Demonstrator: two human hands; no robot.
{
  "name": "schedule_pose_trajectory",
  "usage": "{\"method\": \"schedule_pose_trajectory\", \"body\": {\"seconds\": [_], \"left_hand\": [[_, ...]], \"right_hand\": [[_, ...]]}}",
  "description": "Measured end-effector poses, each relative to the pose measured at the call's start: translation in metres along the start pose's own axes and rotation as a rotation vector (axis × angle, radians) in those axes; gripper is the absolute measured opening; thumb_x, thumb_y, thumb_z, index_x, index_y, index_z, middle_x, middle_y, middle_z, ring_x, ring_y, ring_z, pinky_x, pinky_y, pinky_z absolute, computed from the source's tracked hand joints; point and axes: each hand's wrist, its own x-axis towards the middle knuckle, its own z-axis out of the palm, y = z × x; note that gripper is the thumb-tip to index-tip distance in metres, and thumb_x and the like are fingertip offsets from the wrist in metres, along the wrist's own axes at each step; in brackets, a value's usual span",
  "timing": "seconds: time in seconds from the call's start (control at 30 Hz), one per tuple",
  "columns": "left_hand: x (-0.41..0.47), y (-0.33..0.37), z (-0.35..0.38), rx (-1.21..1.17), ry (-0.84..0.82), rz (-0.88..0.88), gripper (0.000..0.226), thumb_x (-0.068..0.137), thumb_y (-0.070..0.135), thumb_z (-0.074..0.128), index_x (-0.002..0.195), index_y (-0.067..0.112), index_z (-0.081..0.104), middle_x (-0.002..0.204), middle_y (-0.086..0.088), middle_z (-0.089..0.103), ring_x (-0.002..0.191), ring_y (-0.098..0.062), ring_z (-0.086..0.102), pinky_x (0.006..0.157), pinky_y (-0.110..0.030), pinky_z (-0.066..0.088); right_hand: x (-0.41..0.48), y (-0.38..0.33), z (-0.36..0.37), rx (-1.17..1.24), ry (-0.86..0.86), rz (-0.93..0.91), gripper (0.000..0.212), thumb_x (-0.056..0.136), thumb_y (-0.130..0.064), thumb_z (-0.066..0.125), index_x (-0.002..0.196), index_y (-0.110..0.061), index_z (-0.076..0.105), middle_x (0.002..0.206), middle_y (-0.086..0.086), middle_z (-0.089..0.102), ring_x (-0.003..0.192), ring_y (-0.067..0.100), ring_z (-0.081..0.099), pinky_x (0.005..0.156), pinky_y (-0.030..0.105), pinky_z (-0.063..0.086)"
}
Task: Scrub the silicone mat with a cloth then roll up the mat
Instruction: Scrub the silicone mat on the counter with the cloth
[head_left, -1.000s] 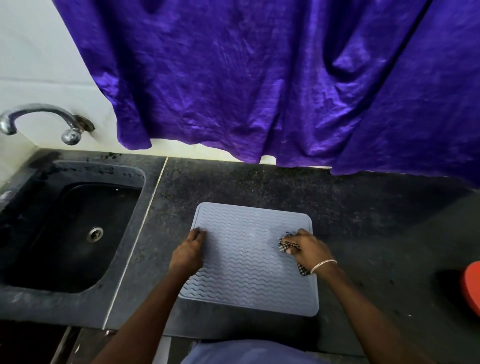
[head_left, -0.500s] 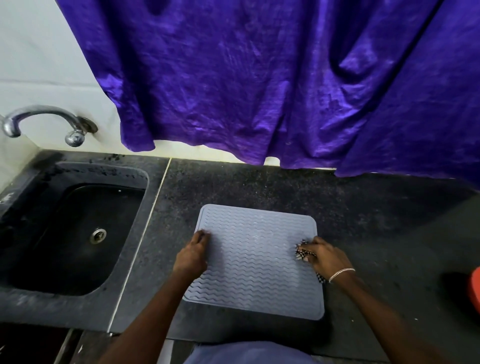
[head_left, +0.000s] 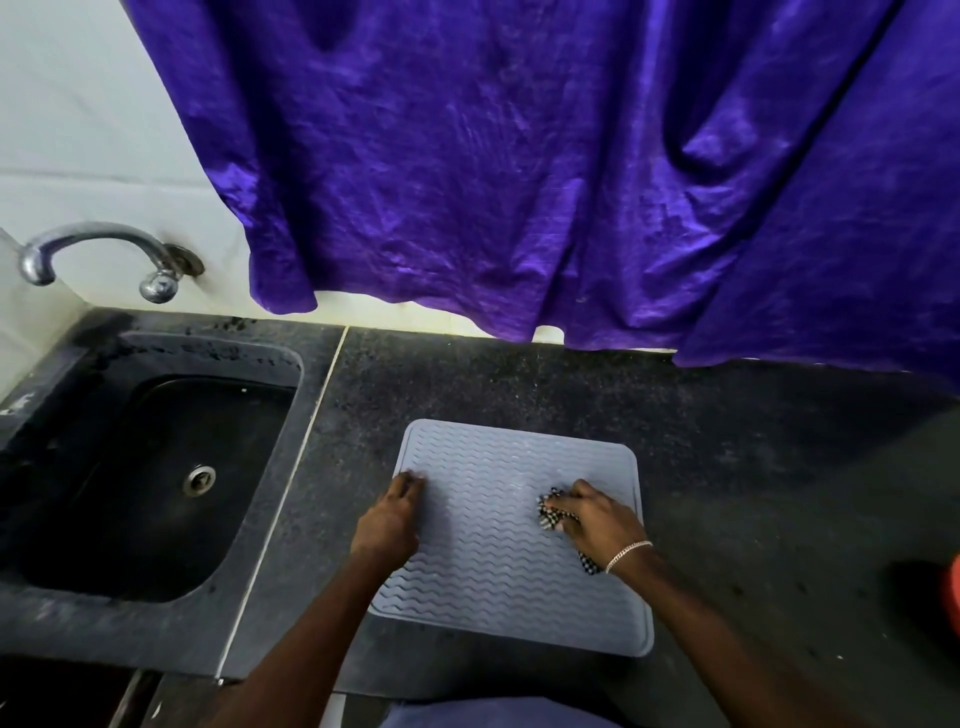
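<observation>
A square grey silicone mat (head_left: 498, 587) with a wavy ribbed surface lies flat on the dark stone counter (head_left: 727, 467). My left hand (head_left: 388, 519) presses down on the mat's left edge, fingers curled, holding nothing. My right hand (head_left: 597, 522), with a bracelet at the wrist, is bunched around a black-and-white checked cloth (head_left: 551, 512) and rests on the right half of the mat. Most of the cloth is hidden under the hand; a corner sticks out below the wrist.
A dark sink (head_left: 156, 478) with a drain lies left of the mat, a metal tap (head_left: 98, 254) above it. A purple curtain (head_left: 571, 182) hangs over the counter's back edge. A red object (head_left: 951, 592) shows at the far right edge.
My right hand with the cloth slid out to the mat's right edge, then back toward the middle. My left hand stays on the left edge.
</observation>
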Motion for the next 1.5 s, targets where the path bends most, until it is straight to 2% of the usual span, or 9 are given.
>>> {"method": "schedule_pose_trajectory", "body": {"seconds": [0.2,0.37,0.53,0.63,0.83,1.03,1.17,1.3,1.5], "left_hand": [[-0.002,0.000,-0.003,0.010,0.006,0.016,0.089,0.085,0.010,0.061,0.159,0.024,0.014,0.167,0.003,0.005,0.133,-0.028,0.050,0.097,-0.039,0.054],[-0.001,0.000,-0.004,0.002,0.000,0.011,0.092,0.085,0.011,0.062,0.160,0.026,0.011,0.167,0.004,0.003,0.135,-0.026,0.048,0.098,-0.037,0.053],[-0.002,0.000,-0.005,0.002,0.002,0.012,0.092,0.085,0.013,0.064,0.160,0.026,0.012,0.168,0.003,0.003,0.135,-0.026,0.048,0.098,-0.036,0.053],[-0.003,-0.001,-0.005,0.000,0.005,0.018,0.093,0.085,0.012,0.064,0.160,0.026,0.011,0.168,0.002,0.002,0.133,-0.026,0.050,0.097,-0.036,0.054],[-0.005,-0.001,-0.005,-0.013,0.018,0.024,0.089,0.088,0.012,0.062,0.160,0.026,0.012,0.168,0.004,0.002,0.134,-0.025,0.050,0.098,-0.037,0.054],[-0.005,-0.001,-0.007,-0.018,0.013,0.032,0.089,0.088,0.010,0.061,0.160,0.025,0.011,0.168,0.002,0.001,0.138,-0.025,0.045,0.101,-0.037,0.052],[-0.005,0.001,-0.009,0.010,0.019,0.055,0.086,0.088,0.013,0.060,0.160,0.023,0.014,0.168,0.000,0.004,0.138,-0.028,0.046,0.102,-0.039,0.051],[-0.007,-0.004,-0.009,0.001,0.016,0.046,0.087,0.088,0.013,0.062,0.160,0.023,0.013,0.167,0.000,0.004,0.139,-0.028,0.045,0.104,-0.040,0.050],[-0.008,-0.002,-0.008,-0.023,0.016,0.056,0.087,0.088,0.012,0.061,0.159,0.025,0.014,0.167,0.002,0.003,0.138,-0.026,0.045,0.102,-0.039,0.051]], "right_hand": [[-0.010,0.027,-0.010,-0.068,-0.023,0.029,0.043,0.091,-0.031,0.061,0.132,-0.043,0.057,0.126,-0.009,0.053,0.117,0.016,0.058,0.089,0.023,0.050],[0.006,-0.012,-0.007,-0.027,0.006,0.020,0.039,0.090,-0.035,0.057,0.129,-0.042,0.058,0.125,-0.005,0.052,0.115,0.024,0.060,0.090,0.036,0.054],[0.016,-0.041,0.012,0.041,0.023,-0.037,0.040,0.091,-0.029,0.058,0.129,-0.040,0.060,0.128,-0.006,0.053,0.121,0.021,0.056,0.091,0.033,0.052],[0.009,-0.027,0.010,0.027,0.021,-0.031,0.041,0.092,-0.027,0.059,0.131,-0.040,0.060,0.136,-0.007,0.052,0.126,0.019,0.054,0.097,0.032,0.051],[-0.004,0.004,-0.006,-0.108,-0.008,0.033,0.044,0.090,-0.034,0.061,0.133,-0.044,0.057,0.133,-0.011,0.051,0.121,0.018,0.058,0.094,0.031,0.053],[0.016,-0.037,-0.006,-0.023,0.005,0.001,0.038,0.090,-0.032,0.060,0.127,-0.039,0.061,0.123,-0.003,0.053,0.115,0.024,0.059,0.090,0.035,0.053],[0.027,-0.062,0.006,-0.001,-0.007,-0.040,0.038,0.091,-0.034,0.058,0.128,-0.039,0.061,0.123,-0.004,0.054,0.120,0.024,0.057,0.091,0.036,0.052],[0.017,-0.050,0.011,-0.014,-0.003,-0.053,0.043,0.091,-0.031,0.060,0.132,-0.042,0.058,0.137,-0.009,0.051,0.127,0.019,0.054,0.096,0.033,0.051],[0.007,-0.015,-0.003,-0.110,-0.038,-0.017,0.041,0.089,-0.034,0.063,0.129,-0.044,0.060,0.136,-0.011,0.053,0.123,0.018,0.057,0.094,0.030,0.051]]}}
